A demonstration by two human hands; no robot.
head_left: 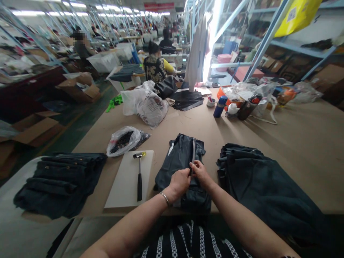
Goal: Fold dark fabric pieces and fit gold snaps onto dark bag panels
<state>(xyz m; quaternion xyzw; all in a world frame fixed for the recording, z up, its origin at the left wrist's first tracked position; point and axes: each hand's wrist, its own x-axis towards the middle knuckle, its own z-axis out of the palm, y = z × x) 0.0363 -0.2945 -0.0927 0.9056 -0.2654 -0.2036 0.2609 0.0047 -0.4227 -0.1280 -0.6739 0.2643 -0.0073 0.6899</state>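
A dark folded garment point(180, 157) lies on the table in front of me, its zipper point(193, 150) running down the middle. My left hand point(179, 182) and my right hand point(201, 173) meet at the lower end of that zipper. Both have their fingers pinched closed on the cloth beside it. A bracelet shows on my left wrist.
A hammer point(139, 175) lies on a white board point(126, 186) to the left. Stacks of dark garments sit at the left point(60, 181) and right point(258, 179). Plastic bags point(146, 102), bottles point(220, 106) and clutter fill the far table. People work further back.
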